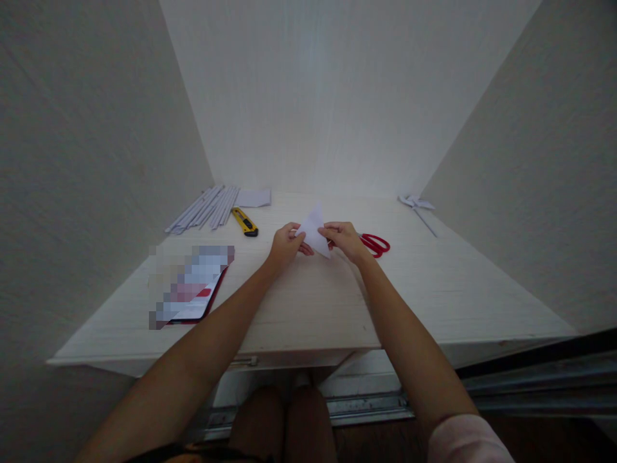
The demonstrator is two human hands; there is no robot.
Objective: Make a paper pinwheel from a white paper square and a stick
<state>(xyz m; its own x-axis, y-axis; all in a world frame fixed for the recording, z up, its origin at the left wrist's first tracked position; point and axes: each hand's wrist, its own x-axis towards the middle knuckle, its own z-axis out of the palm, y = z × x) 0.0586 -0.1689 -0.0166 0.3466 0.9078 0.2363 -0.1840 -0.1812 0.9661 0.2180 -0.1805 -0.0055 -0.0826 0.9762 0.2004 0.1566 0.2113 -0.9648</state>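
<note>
From where I sit, the folded paper is held at the middle of the desk, my left hand at its 9 o'clock and my right hand at its 3 o'clock. The scissors lie on the desk just beyond my right hand at 3 o'clock, the utility knife at 10 o'clock, with the bundle of paper strips and a paper sheet behind it toward the back wall. A small paper piece rests at 2 o'clock in the far corner, and the flat book lies at 8 o'clock near the desk's front edge.

The light is dim and soft, brightest on the back wall toward twelve o'clock and fading grey on the side walls at nine and three. The table shows no glare and only faint shadows. Wide-lens bending splays the edges. A patch at eight o'clock is pixelated.
</note>
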